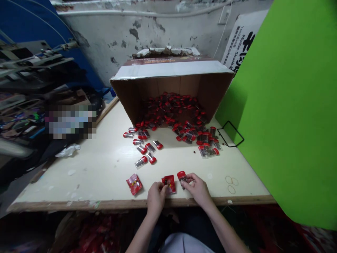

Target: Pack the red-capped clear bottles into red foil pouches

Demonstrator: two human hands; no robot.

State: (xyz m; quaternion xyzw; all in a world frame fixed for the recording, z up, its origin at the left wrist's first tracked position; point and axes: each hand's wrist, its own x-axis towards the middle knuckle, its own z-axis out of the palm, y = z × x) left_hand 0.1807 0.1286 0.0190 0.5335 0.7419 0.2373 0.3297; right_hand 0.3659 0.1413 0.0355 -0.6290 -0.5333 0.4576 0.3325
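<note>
My left hand [156,197] rests at the table's near edge and pinches a small red packet [169,183]. My right hand [197,188] is closed round a small clear vial with a red cap [182,175], just right of the packet. A second red packet [134,184] lies flat on the table to the left of my hands. Several loose red-capped vials [145,149] lie scattered further out on the table.
A cardboard box [172,75] lies on its side at the back, spilling a heap of red-capped vials [181,119]. A green board [286,105] walls off the right side. Cluttered shelves stand at the left; rubber bands [231,184] lie near the right edge of the cream table [100,168].
</note>
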